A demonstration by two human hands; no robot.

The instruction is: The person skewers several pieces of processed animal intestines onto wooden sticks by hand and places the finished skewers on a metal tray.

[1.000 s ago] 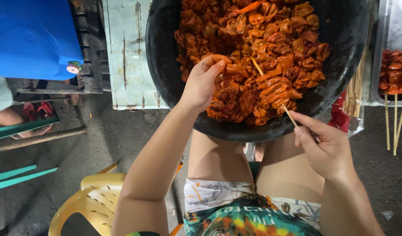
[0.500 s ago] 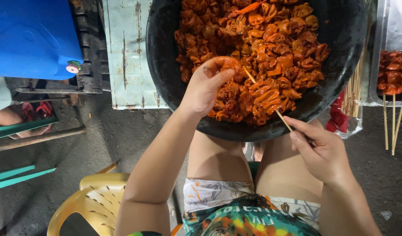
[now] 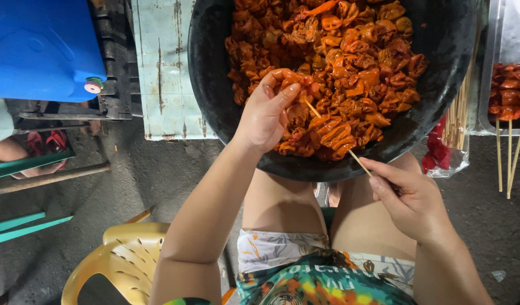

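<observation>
A: Far left of view?
B: Blue container (image 3: 42,48) at upper left, small red-and-white cap on its lower right corner. Below, green chair frame (image 3: 22,223). Lower centre-left, yellow plastic chair (image 3: 118,260).

A: Next rightward?
B: Pale metal panel (image 3: 164,68), scratched and rusted, just beside the black basin (image 3: 214,85). Basin resting across bare knees, filled with orange-red marinated meat pieces (image 3: 356,62).

A: Left hand?
B: Left hand (image 3: 268,113) positioned over near side of basin. Fingers curled and pinched shut around one meat piece (image 3: 291,79), thumb pressed against it. Piece held just above the pile.

A: Skewer location?
B: Thin bamboo skewer (image 3: 336,135) angled from lower right to upper left, tip at the pinched piece, several pieces already threaded along mid-length.

A: Right hand?
B: Right hand (image 3: 409,197) below basin rim, above right thigh. Fingertips closed lightly on butt end of skewer; remaining fingers loosely bent.

A: Far right?
B: Bundle of bare sticks (image 3: 455,113) in clear bag, red item beneath. Metal tray (image 3: 488,68) with loaded skewers (image 3: 511,93) at edge of view.
</observation>
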